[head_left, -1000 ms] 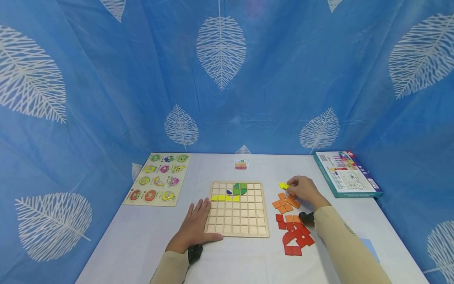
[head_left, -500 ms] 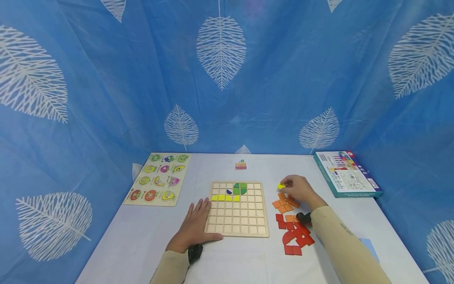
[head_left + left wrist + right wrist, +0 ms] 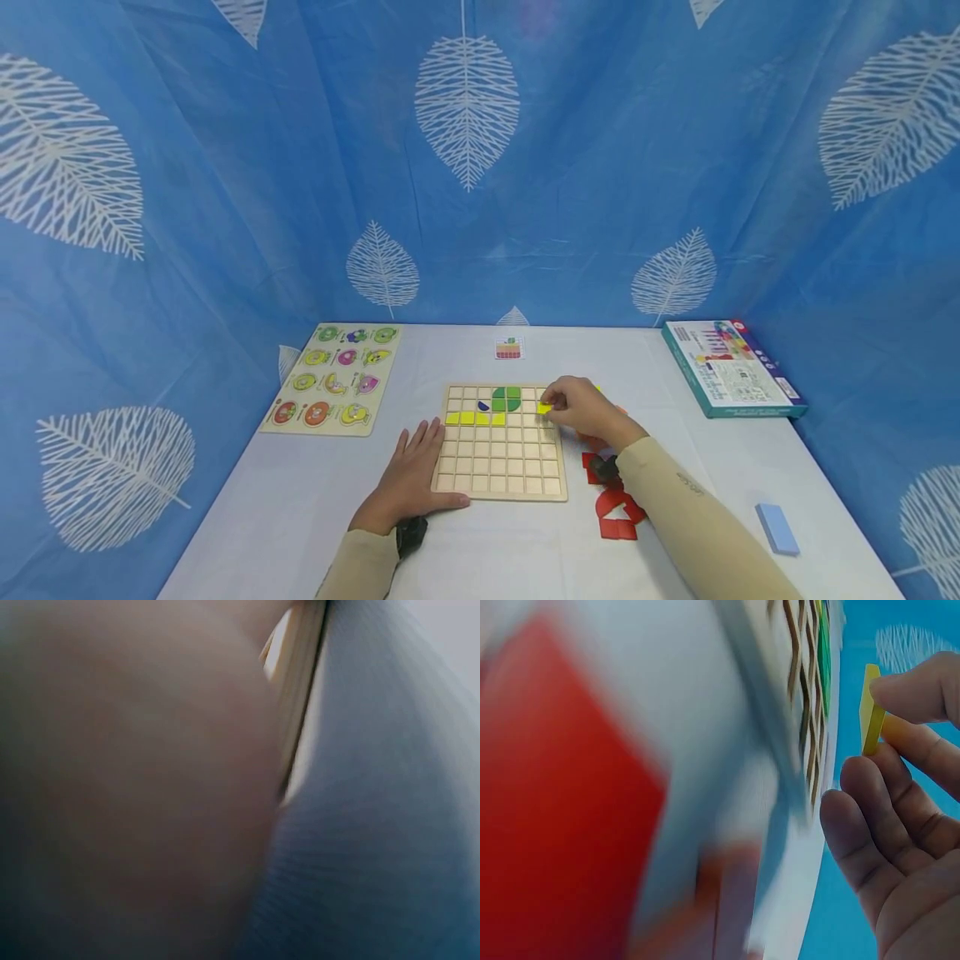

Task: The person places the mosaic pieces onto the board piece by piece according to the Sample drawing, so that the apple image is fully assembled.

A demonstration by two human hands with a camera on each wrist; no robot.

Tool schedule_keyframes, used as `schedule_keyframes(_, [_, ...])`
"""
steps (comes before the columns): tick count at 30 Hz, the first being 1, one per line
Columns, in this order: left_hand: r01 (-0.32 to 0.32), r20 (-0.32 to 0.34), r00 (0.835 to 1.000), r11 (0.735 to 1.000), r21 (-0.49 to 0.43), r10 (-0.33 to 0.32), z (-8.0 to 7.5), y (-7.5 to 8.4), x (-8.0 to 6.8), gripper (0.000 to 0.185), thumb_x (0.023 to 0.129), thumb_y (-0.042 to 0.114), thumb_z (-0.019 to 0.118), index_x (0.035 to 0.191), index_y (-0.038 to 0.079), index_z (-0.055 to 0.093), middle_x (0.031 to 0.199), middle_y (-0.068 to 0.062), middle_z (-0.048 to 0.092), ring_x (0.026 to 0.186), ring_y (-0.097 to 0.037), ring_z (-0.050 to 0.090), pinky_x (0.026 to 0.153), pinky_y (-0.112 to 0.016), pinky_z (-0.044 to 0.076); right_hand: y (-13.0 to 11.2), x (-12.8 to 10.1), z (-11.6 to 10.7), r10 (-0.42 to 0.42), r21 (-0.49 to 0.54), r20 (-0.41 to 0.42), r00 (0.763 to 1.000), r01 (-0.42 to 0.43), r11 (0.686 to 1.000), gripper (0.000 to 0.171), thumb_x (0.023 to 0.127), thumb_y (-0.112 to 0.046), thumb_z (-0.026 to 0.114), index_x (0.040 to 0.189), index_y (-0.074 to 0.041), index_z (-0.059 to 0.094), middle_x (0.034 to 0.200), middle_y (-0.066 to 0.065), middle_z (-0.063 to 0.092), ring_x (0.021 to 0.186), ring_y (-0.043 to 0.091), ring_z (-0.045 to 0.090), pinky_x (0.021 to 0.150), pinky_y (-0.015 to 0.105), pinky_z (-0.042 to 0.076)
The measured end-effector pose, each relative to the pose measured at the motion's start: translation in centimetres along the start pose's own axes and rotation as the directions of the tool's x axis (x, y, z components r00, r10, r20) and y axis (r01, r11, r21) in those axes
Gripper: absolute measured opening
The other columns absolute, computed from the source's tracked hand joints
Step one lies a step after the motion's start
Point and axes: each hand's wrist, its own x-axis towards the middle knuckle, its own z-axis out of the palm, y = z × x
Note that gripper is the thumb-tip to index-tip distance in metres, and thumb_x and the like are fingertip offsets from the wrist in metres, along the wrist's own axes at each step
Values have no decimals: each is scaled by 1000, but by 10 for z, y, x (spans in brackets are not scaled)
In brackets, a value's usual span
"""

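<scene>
Right hand (image 3: 583, 410) is pinching a yellow tile (image 3: 543, 407) between thumb and fingertips; the right wrist view is showing the tile (image 3: 870, 709) edge-on, gripped at its top and bottom. The tile is hovering over the right part of the grid board (image 3: 500, 482), in line with the yellow row (image 3: 476, 418) already seated there, but whether it is touching the board cannot be told.

Left hand (image 3: 411, 477) is lying flat on the table (image 3: 300, 500) with fingers straight and relaxed, thumb running along the board's near left corner, holding nothing. The left wrist view is showing only blurred skin and a strip of the board's edge (image 3: 296, 712).

On the board, near its far edge, a green shape (image 3: 507, 398) is sitting with a small dark blue piece (image 3: 484, 406) just left of it.

Right of the board, red tiles (image 3: 618, 517) are lying loose beside the right forearm. Beyond the board's far edge, a small picture card (image 3: 508, 349) is lying. Left of the board, a fruit puzzle (image 3: 333, 379) is lying flat. Well right of the board, a teal box (image 3: 731, 367) and, nearer the table's front, a light blue block (image 3: 776, 528).
</scene>
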Motion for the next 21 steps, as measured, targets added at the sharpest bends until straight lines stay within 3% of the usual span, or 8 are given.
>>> schedule_keyframes(7, [3,-4,1000,1000,-7,-3,0,0,1,135,72,86,72,166,0,26,172,-15,22,159,-34,13,125,-57,5,-19,17,26,-108,-49,68,992,111,993,19,92,-3,81,110,-4,77,101,0,68,87,11,66,79,31,58])
schedule_keyframes(12, [6,-5,1000,1000,-5,-6,1,0,1,135,72,86,72,165,0,27,172,-15,23,158,-35,14,125,-57,6,-28,24,38,-62,-67,83,995,68,995,21,90,-2,83,111,-5,77,100,0,69,86,10,65,79,31,58])
schedule_keyframes(21, [7,-4,1000,1000,-13,-8,0,0,1,136,72,87,72,165,0,27,172,-15,23,158,-35,15,125,-58,6,-33,26,43,18,-69,38,999,-16,998,24,87,2,84,109,-4,78,98,0,69,86,11,63,80,33,57])
